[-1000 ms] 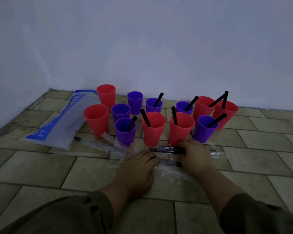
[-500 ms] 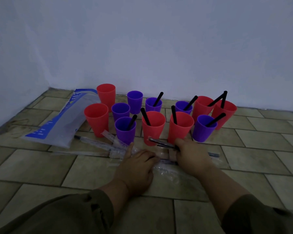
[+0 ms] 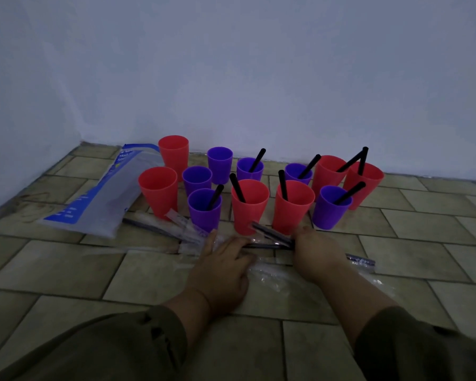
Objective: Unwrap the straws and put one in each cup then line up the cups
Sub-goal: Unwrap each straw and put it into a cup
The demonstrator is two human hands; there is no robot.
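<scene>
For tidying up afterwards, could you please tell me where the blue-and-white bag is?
In the head view, the blue-and-white bag lies flat on the tiled floor at the left, just left of the empty front red cup.

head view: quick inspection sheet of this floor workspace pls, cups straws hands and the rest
surface: tiled floor, the cups stand on it near the wall
job's things: twelve cups, six red and six purple, clustered, not in a line; eight hold a black straw; four are empty: back red cup, front-left red cup, back purple cup, purple cup before it; wrapped straws lie in front
clutter: blue and white bag at left; clear wrappers on the floor
hands: left hand rests on the wrappers; right hand grips the wrapped straws
cables: nothing seen
surroundings: plain wall, dim light
</scene>
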